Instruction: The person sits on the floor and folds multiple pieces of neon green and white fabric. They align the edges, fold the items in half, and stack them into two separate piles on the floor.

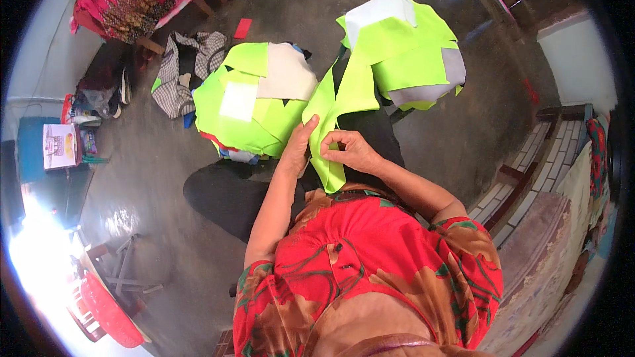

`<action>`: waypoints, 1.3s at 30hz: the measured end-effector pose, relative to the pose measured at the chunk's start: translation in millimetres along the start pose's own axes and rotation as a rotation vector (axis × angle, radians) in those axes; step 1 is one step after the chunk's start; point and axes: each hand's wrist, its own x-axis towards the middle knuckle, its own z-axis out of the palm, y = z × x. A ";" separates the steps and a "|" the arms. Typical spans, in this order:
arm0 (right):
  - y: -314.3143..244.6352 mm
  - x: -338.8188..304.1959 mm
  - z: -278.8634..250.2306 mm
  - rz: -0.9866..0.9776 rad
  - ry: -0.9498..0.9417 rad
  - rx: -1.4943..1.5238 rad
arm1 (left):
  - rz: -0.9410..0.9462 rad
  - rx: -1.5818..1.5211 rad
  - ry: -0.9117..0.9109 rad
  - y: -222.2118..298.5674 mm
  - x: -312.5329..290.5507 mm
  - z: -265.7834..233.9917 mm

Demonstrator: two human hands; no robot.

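Observation:
Over my lap hangs a long neon yellow-green fabric strip (355,86), its upper end running to the right-hand bundle. My left hand (301,147) grips the strip's left edge, thumb on top and the other fingers mostly hidden. Close beside it, my right hand (352,152) is closed in a pinch at the strip's right side; what sits between thumb and forefinger is too small to tell. A rounded bundle of neon, white and beige fabric pieces (286,73) lies in front of my left hand. Farther right is a second bundle of neon, white and grey pieces (410,69).
A checked cloth (177,79) lies on the dark floor beyond the left bundle, with a small red piece (243,28) near it. At far left stand a white box (59,147) and a red plastic chair (109,314). A wooden-framed seat (529,172) is at right.

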 end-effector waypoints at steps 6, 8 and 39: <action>-11.6 -8.0 -12.8 0.256 -0.354 -0.053 | 0.157 -0.066 0.114 -11.4 4.2 -4.2; -34.1 -6.0 -29.9 0.418 -0.461 0.062 | 0.221 -0.100 0.128 -8.3 0.2 -4.8; -72.1 53.2 -162.7 -0.419 0.945 -0.060 | 0.784 -0.262 0.467 32.3 -84.6 -88.6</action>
